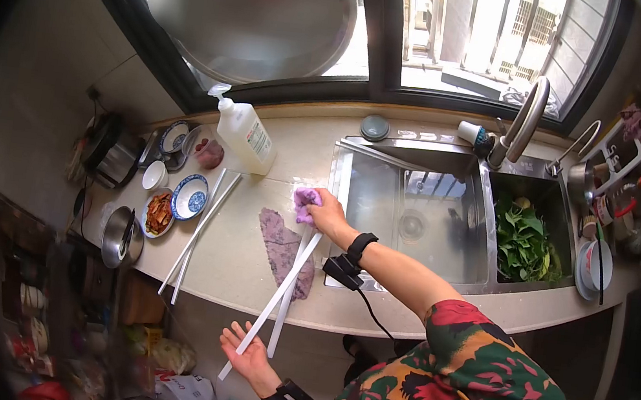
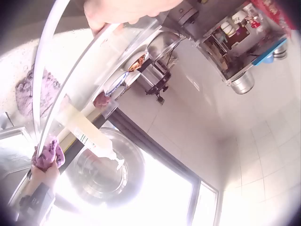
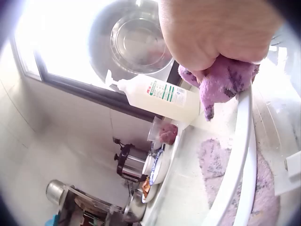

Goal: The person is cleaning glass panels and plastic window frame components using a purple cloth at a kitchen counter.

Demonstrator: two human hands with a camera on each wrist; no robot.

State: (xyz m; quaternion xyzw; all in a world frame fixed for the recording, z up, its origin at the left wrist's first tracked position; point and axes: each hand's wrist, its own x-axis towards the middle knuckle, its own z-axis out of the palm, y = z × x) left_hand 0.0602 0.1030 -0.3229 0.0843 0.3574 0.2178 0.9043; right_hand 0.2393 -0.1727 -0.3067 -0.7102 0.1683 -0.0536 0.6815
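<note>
My right hand [image 1: 327, 210] grips a bunched purple cloth [image 3: 226, 80] around the upper end of a long white plastic strip [image 1: 271, 303]. The strip slants down over the counter's front edge to my left hand [image 1: 248, 359]. That hand is palm up with its fingers spread, and the strip lies across it. A second white strip [image 1: 279, 330] runs beneath the first and juts past the edge. Under both strips a flat purple patterned cloth [image 1: 277, 244] lies on the counter. Two more white strips [image 1: 193, 245] lie crossed to the left.
A large pump bottle [image 1: 247, 138] stands behind. Bowls [image 1: 189, 198], a plate of reddish-brown food [image 1: 159, 213] and a metal pot [image 1: 113, 161] line the left. To the right, the steel sink [image 1: 482, 242] holds water in one basin and leafy greens [image 1: 523, 239] in the other.
</note>
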